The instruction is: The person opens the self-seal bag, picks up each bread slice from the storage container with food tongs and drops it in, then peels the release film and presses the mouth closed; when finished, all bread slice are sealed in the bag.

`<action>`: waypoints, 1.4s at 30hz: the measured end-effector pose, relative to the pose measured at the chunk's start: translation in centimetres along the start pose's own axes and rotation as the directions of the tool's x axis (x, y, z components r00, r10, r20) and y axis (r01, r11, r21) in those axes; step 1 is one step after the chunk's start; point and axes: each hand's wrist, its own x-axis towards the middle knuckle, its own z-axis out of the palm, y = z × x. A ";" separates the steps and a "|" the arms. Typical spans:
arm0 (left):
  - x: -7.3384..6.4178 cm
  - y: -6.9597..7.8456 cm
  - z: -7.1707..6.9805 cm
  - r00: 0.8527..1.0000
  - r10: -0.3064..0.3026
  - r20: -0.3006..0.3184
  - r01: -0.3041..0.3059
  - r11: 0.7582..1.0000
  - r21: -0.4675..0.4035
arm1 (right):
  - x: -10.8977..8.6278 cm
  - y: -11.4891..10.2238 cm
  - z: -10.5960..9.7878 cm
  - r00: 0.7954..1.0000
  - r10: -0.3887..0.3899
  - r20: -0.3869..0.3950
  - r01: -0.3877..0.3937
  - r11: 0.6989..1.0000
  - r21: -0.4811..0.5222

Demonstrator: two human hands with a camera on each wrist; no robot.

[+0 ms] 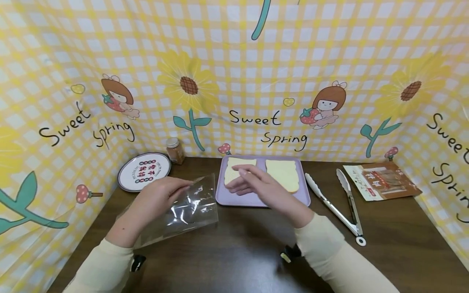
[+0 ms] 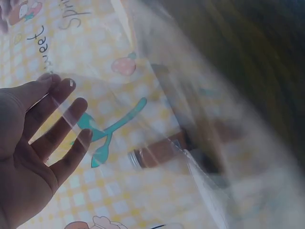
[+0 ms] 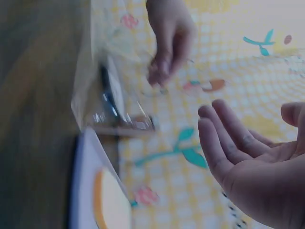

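My left hand (image 1: 154, 201) pinches the top edge of a clear plastic bag (image 1: 196, 203) between thumb and index finger. The bag hangs flat and shiny over the left part of the table, and in the left wrist view the other fingers are spread beside it. Over a lilac tray (image 1: 242, 200), my right hand (image 1: 264, 189) is held with relaxed fingers and nothing in it. On that tray lie two bread slices, a left slice (image 1: 236, 163) partly hidden by the right hand and a right slice (image 1: 283, 175).
A round white plate (image 1: 133, 173) with red lettering stands at the left, near a spice jar (image 1: 175, 152) with a silver lid. White-tipped tongs (image 1: 338, 215) lie spread right of the tray, beside a brown and white food packet (image 1: 390, 179). Checked cloth (image 1: 234, 81) walls the table's back and sides.
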 end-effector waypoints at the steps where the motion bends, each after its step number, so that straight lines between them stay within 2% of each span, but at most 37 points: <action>1: 0.0 -0.1 -0.1 1.000 -0.003 0.005 0.003 1.000 0.012 | -0.6 -0.2 -0.7 1.000 -0.010 -0.014 0.010 1.000 -0.025; 6: -0.3 -0.6 -0.2 1.000 -0.003 0.006 0.003 0.999 0.039 | -4.4 0.0 -4.6 0.997 -0.025 -0.074 0.011 0.983 -0.181; 9: -0.5 -0.9 -0.2 1.000 0.006 0.003 -0.006 0.999 0.039 | -6.9 0.5 -7.0 0.986 -0.029 -0.166 -0.031 0.937 -0.348; 11: -0.5 -1.2 -0.3 1.000 0.007 0.006 -0.007 0.999 0.040 | -8.3 0.8 -8.7 0.968 -0.042 -0.246 -0.086 0.869 -0.487; 13: -0.6 -1.3 -0.3 1.000 0.007 0.012 -0.008 0.999 0.042 | -9.5 1.2 -10.2 0.944 -0.055 -0.325 -0.165 0.775 -0.610; 16: -0.7 -1.4 -0.4 1.000 0.018 0.023 -0.019 0.999 0.043 | -11.1 2.1 -12.3 0.915 -0.050 -0.400 -0.270 0.660 -0.701; 18: -0.7 -1.4 -0.3 0.999 0.026 0.025 -0.028 0.999 0.045 | -12.1 2.7 -13.6 0.908 -0.021 -0.419 -0.312 0.633 -0.708; 23: -0.6 -1.4 -0.2 0.999 0.036 0.015 -0.036 0.998 0.051 | -13.9 4.0 -15.6 0.903 0.050 -0.427 -0.358 0.638 -0.682; 24: -0.6 -1.4 -0.2 0.999 0.035 0.015 -0.036 0.998 0.051 | -14.2 4.3 -15.9 0.901 0.054 -0.431 -0.367 0.626 -0.689; 27: -0.6 -1.4 -0.2 0.999 0.034 0.020 -0.035 0.998 0.051 | -14.8 5.1 -16.6 0.895 0.080 -0.439 -0.405 0.557 -0.725; 30: -0.7 -1.3 -0.2 0.999 0.031 0.023 -0.033 0.998 0.058 | -15.3 6.2 -17.0 0.883 0.132 -0.450 -0.458 0.452 -0.766; 34: -0.9 -1.2 -0.2 0.999 0.032 0.023 -0.034 0.997 0.065 | -16.0 7.0 -17.1 0.843 0.255 -0.473 -0.537 0.368 -0.759; 38: -0.8 -1.1 -0.2 0.999 0.044 0.015 -0.045 0.997 0.067 | -16.2 6.9 -17.2 0.791 0.369 -0.489 -0.603 0.332 -0.725; 42: -0.8 -0.9 -0.2 0.999 0.049 0.009 -0.050 0.996 0.071 | -15.9 7.1 -17.5 0.756 0.420 -0.502 -0.636 0.291 -0.714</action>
